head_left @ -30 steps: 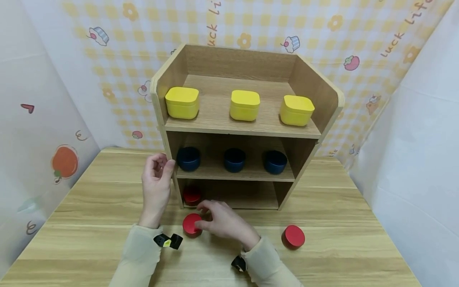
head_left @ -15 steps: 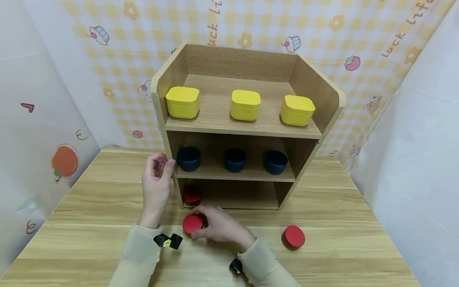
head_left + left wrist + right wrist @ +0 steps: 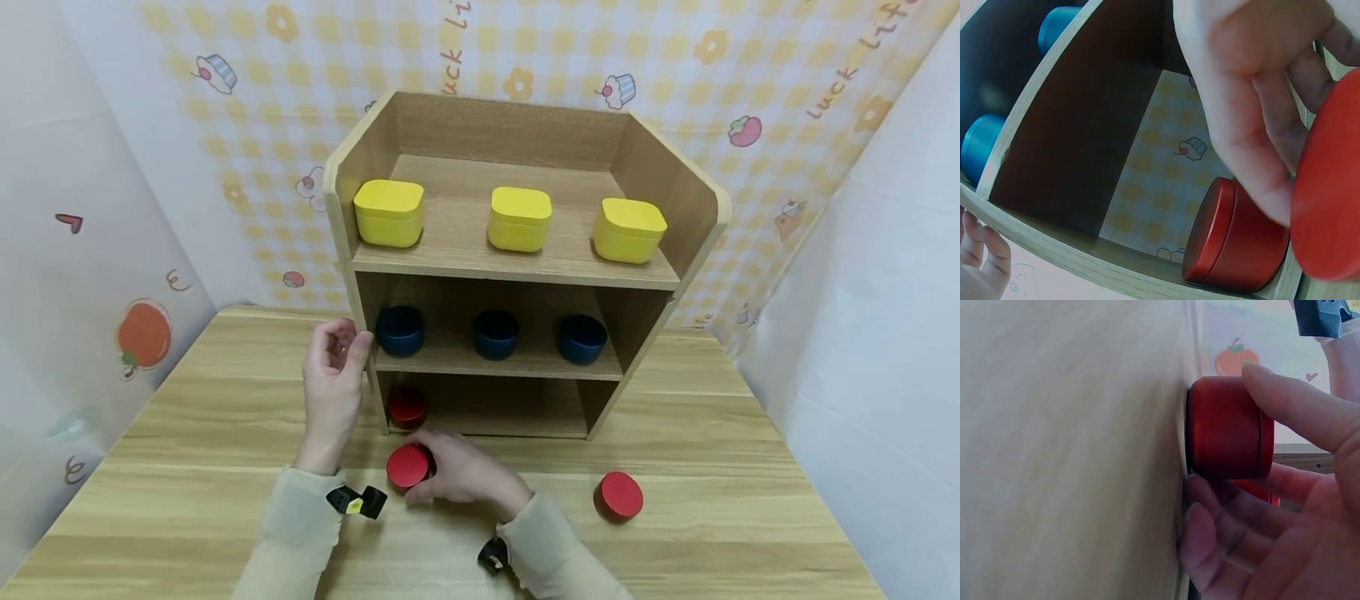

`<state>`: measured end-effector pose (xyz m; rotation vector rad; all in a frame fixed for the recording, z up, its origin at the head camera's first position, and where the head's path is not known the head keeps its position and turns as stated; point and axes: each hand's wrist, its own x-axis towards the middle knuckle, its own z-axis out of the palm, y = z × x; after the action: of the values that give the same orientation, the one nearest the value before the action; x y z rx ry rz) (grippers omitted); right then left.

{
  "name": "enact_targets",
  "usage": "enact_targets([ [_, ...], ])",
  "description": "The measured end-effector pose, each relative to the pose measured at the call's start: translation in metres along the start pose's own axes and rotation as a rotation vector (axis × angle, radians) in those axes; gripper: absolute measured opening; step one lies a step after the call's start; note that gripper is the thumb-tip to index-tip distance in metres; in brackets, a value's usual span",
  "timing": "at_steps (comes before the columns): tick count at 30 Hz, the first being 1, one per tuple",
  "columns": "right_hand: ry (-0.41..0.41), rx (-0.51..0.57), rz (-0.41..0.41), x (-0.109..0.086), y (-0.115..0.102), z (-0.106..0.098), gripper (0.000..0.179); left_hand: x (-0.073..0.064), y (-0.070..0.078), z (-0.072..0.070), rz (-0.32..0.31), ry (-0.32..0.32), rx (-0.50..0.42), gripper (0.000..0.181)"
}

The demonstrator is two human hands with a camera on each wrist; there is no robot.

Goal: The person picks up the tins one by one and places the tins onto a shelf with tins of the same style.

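My right hand (image 3: 467,469) is at a red round tin (image 3: 408,465) on the table in front of the shelf, thumb on its near side and fingers on its far side. In the right wrist view the thumb lies on the lid end of that tin (image 3: 1225,428), fingers against its side. At the shelf's left side panel (image 3: 352,275), my left hand (image 3: 333,387) is raised with fingers loosely bent and the thumb by the front edge; whether it presses the panel is unclear. A second red tin (image 3: 407,407) stands at the left of the bottom shelf. Another red tin (image 3: 619,497) sits on the table to the right.
The wooden shelf unit (image 3: 487,271) stands against a checked cloth backdrop. Yellow boxes (image 3: 520,218) line its top board, and blue round tins (image 3: 496,334) its middle one. White cloth walls (image 3: 877,350) flank the wooden table (image 3: 720,467).
My right hand has drawn slightly toward me; its thumb has gone from over the tin's top to its near side. The tin and my left hand stay put. The head view shifts slightly.
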<state>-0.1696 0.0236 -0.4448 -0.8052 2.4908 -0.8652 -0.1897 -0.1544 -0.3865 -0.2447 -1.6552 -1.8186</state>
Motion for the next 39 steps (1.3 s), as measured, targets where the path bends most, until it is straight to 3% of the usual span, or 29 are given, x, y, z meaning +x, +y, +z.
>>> enact_targets([
  [6,-0.026,0.085,0.034,0.002,0.006,-0.004,0.059,0.000,0.000,0.001,0.000,0.003,-0.028,0.011],
  [13,-0.033,0.116,-0.036,0.001,0.014,-0.017,0.059,0.000,0.000,0.001,0.004,0.011,-0.019,0.011],
  [22,0.031,0.181,-0.069,-0.008,0.035,-0.038,0.056,0.001,0.000,0.002,0.015,0.012,-0.024,0.011],
  [34,0.103,0.291,-0.049,-0.018,0.056,-0.050,0.057,0.000,0.002,0.000,-0.022,0.014,0.029,0.010],
  [39,0.145,0.282,-0.010,-0.018,0.062,-0.053,0.060,0.000,0.003,0.000,-0.018,0.009,0.033,0.010],
])
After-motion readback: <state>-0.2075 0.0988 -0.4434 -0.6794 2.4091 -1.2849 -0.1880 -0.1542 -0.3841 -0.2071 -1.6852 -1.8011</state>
